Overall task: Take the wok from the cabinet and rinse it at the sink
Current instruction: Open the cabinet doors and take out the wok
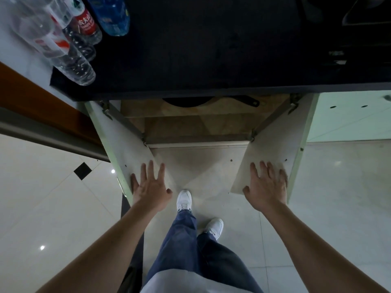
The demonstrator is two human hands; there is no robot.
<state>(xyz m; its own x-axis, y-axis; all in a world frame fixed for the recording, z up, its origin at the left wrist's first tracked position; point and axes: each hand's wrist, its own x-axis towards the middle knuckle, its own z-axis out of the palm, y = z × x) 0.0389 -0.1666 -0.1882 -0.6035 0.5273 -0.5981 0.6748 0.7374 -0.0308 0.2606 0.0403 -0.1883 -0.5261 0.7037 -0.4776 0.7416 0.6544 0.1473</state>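
Under the dark countertop (211, 49) the cabinet stands with both doors swung wide. A black wok (186, 101) lies on the cabinet's shelf, mostly hidden by the counter's edge, with its handle (247, 101) pointing right. My left hand (150, 185) rests flat on the inner face of the left door (118, 144), fingers spread. My right hand (266, 187) lies flat on the inner face of the right door (275, 144), fingers spread. Neither hand holds anything. No sink is visible.
Several plastic water bottles (72, 39) stand at the counter's left end. A wooden ledge (42, 98) runs along the left. My feet in white shoes (184, 200) stand on glossy pale floor tiles before the cabinet. A pale green cabinet front (349, 115) is at right.
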